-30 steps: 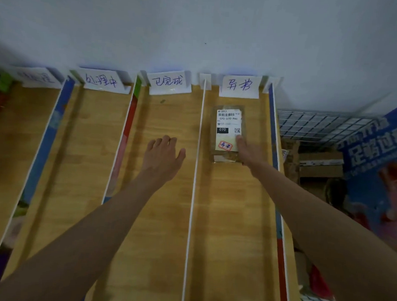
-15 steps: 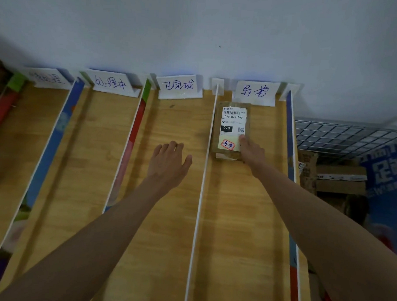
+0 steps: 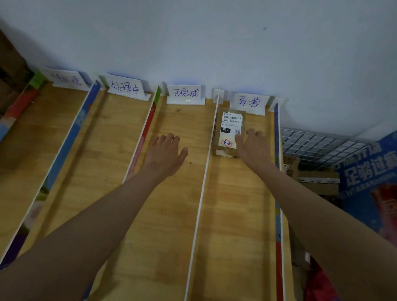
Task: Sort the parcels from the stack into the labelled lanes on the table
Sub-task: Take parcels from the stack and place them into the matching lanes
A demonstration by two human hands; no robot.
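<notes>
Parcel (image 3: 229, 131) sits flat in the far-right lane (image 3: 238, 209), up near its label card (image 3: 249, 102) and close against the white divider (image 3: 206, 173) — placement looks all but done. Right hand (image 3: 252, 146) lies beside and partly over the parcel's right edge, fingers extended, touching rather than pinching; that grip reads as spread. Left hand (image 3: 166, 151) hovers palm-down over the next lane, fingers loosely splayed, holding nothing. Both arms reach long across the worktop (image 3: 114, 169). Next, I'd judge: let go, pull back, fetch another from the stack, which is out of view.
</notes>
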